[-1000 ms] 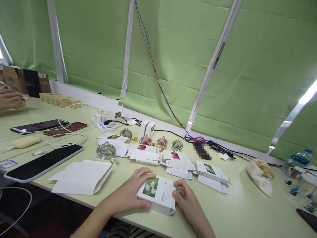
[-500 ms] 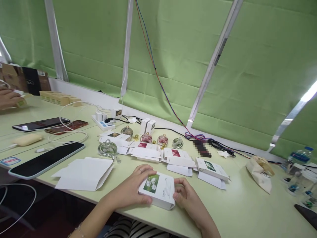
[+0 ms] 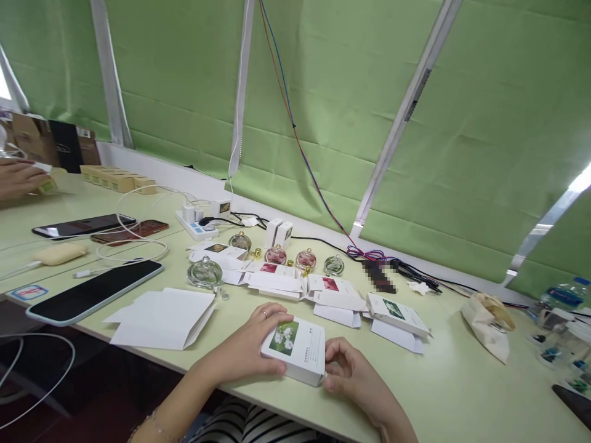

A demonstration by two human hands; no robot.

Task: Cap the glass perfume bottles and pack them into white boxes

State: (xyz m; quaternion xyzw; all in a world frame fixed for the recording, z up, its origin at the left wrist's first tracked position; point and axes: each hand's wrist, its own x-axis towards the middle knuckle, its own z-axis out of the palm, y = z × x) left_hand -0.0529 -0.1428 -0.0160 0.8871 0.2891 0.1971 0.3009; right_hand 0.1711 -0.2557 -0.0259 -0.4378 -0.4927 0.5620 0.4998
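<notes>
A white cardboard box [image 3: 305, 351] with a photo of white flowers lies flat near the table's front edge. My left hand [image 3: 261, 344] grips its left end, fingers over the far side and thumb along the near side. At the box's right end, my right hand [image 3: 344, 369] has curled fingers, with thumb and fingertips at the near corner. Whatever is between those fingertips is mostly hidden. To the left lies a plain white unfolded carton [image 3: 161, 317]. Behind it stands a round clear glass bottle [image 3: 204, 272] with small silver caps [image 3: 225, 296] beside it.
Several opened flower-print boxes [image 3: 335, 289] and round bottles [image 3: 306, 259] stand beyond my hands. Phones [image 3: 96, 292], white cables and a power strip [image 3: 196, 227] are on the left. A cloth pouch [image 3: 484, 323] lies right. Another person's hand [image 3: 21, 178] works at far left.
My right hand's fingers have drawn slightly off the far part of the box's right end, down toward its near corner. My left hand keeps its hold. The view has shifted slightly.
</notes>
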